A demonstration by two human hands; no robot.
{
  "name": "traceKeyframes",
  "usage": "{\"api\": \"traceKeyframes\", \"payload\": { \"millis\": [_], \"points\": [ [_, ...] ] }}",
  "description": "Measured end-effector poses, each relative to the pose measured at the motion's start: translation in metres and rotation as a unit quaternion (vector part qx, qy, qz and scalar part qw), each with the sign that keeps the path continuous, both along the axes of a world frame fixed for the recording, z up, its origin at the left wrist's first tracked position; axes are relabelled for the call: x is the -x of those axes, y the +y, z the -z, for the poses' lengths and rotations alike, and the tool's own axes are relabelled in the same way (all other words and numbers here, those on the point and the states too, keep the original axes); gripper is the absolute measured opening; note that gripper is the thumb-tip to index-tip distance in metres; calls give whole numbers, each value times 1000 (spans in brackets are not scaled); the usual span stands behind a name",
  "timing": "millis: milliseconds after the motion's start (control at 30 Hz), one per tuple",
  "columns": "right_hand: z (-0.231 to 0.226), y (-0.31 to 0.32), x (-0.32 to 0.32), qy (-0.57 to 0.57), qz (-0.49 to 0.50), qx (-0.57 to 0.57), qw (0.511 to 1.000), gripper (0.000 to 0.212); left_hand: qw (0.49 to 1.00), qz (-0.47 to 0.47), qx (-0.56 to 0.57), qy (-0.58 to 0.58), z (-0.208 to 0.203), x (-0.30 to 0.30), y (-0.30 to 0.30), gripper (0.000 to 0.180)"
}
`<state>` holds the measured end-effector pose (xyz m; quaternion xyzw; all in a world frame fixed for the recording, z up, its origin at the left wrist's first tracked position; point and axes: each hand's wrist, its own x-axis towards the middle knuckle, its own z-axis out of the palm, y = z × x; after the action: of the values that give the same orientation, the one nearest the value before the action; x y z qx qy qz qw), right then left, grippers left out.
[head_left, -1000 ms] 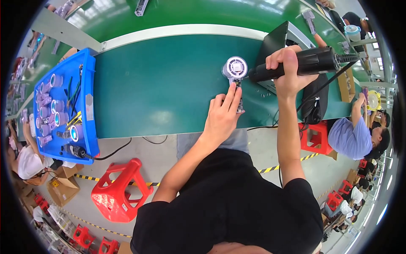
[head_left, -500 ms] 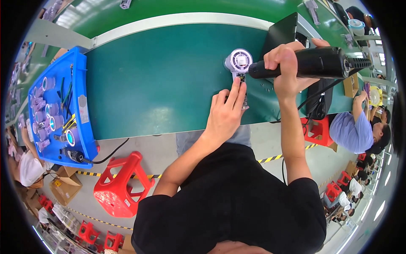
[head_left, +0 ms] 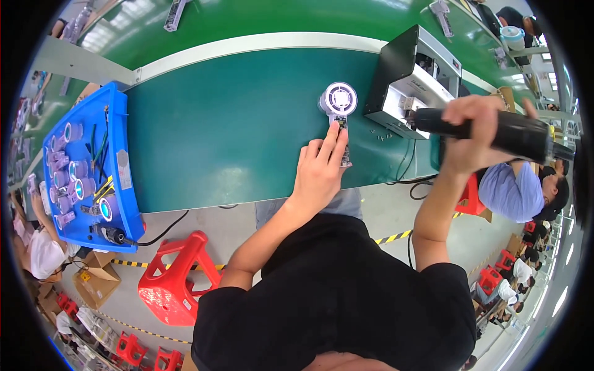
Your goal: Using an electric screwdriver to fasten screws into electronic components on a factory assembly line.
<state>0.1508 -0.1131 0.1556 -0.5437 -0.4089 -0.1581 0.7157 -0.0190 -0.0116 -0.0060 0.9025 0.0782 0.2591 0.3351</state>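
While blurred right fingers grip a screwdriver, left fingers hold a half-covered device.

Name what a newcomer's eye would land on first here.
Probably the black driver in the right hand, its tip by the machine at right. Next, the blue tray of purple parts at far left and the red stool lower left. Mid-picture, the left hand's fingers touch a round-headed device.

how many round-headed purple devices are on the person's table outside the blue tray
1: the device under the left hand's fingers, left of the machine. The driver and right hand block part of the table, so another may be hidden.
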Motion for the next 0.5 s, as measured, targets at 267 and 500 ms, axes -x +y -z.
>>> {"api": "traceKeyframes", "payload": {
  "millis": [267,500],
  "points": [
    [6,-25,-35,28,31,23,999,73,1000,25,8,6,-1,-2,2,76],
    [10,-25,-38,127,5,24,992,67,1000,23,7,-14,-1,-2,2,75]
  ]
}}
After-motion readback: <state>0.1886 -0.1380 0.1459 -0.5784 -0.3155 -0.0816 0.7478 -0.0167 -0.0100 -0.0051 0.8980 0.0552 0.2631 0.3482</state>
